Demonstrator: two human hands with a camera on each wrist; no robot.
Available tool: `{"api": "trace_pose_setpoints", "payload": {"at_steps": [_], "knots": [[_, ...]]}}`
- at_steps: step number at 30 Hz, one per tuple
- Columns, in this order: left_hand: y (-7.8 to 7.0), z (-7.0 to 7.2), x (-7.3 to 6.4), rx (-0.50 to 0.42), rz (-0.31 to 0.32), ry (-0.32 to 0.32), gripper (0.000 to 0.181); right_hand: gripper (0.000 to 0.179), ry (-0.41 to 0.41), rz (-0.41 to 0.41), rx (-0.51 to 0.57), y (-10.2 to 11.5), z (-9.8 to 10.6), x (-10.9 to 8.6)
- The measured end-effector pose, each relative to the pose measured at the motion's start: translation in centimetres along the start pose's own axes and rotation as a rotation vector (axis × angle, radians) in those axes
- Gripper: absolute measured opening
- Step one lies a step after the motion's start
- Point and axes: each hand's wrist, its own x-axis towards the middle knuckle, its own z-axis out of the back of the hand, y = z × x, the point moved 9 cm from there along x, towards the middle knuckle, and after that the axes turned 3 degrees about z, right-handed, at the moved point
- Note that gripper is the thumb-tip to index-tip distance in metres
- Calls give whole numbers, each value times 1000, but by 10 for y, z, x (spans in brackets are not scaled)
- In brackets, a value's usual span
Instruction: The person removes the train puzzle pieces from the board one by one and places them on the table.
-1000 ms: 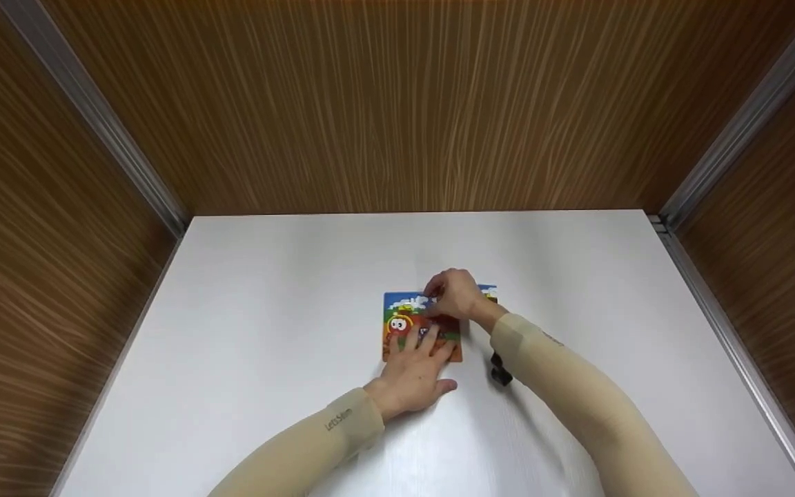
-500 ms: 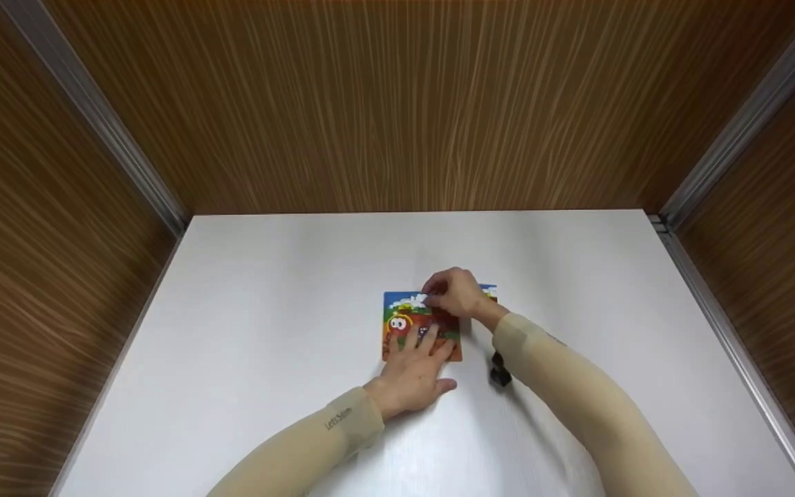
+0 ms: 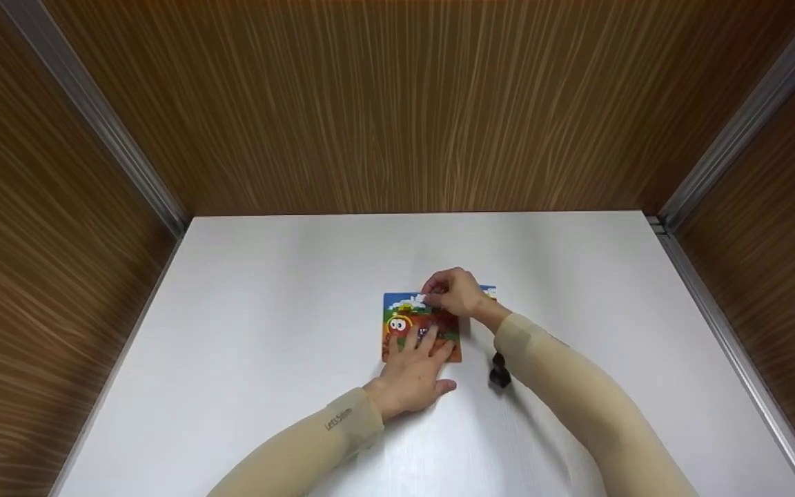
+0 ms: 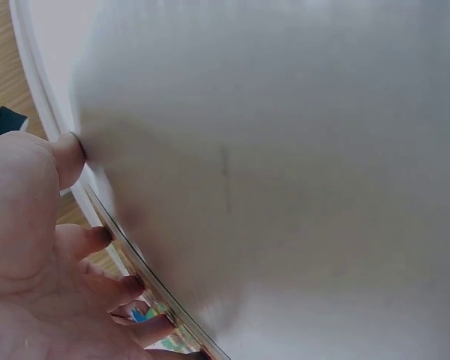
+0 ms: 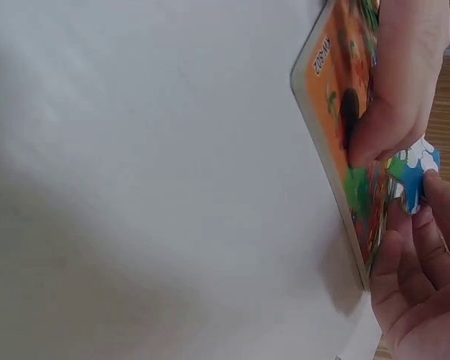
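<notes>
Barely differing from a second ago: right hand (image 3: 458,293) nudging slightly left, still pinching one blue-and-white puzzle piece (image 5: 415,174) over the far edge of the one puzzle board (image 3: 413,324) lying mid-table (image 3: 266,331). Left hand (image 3: 417,369) still pressing flat, fingers straight, on the board's near edge. Reading "Lets Slim" on left sleeve (image 3: 337,419); board-edge print illegible.

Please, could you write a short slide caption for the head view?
Left hand presses colourful cardboard puzzle board; right hand pinches blue-white piece.
</notes>
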Motion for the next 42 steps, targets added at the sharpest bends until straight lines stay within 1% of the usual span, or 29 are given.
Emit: {"api": "trace_pose_setpoints", "payload": {"at_steps": [6, 14, 16, 23, 31, 37, 42], "knots": [[0, -2, 0, 1, 4, 6, 75, 9, -5, -48, 32, -5, 5, -3], [0, -2, 0, 23, 18, -4, 74, 12, -20, -48, 49, -8, 18, -7], [1, -2, 0, 14, 23, 6, 74, 13, -23, -54, 44, -10, 23, -9], [1, -3, 0, -9, 28, 18, 76, 14, -31, -87, 112, -18, 40, -18], [1, -3, 0, -13, 19, 0, 76, 18, -65, -115, 127, -33, 63, -27], [2, -4, 0, -26, 25, 11, 77, 19, -96, -89, 113, -42, 82, -36], [1, -3, -1, -7, 18, 13, 76, 19, -131, -87, 130, -50, 96, -44]]}}
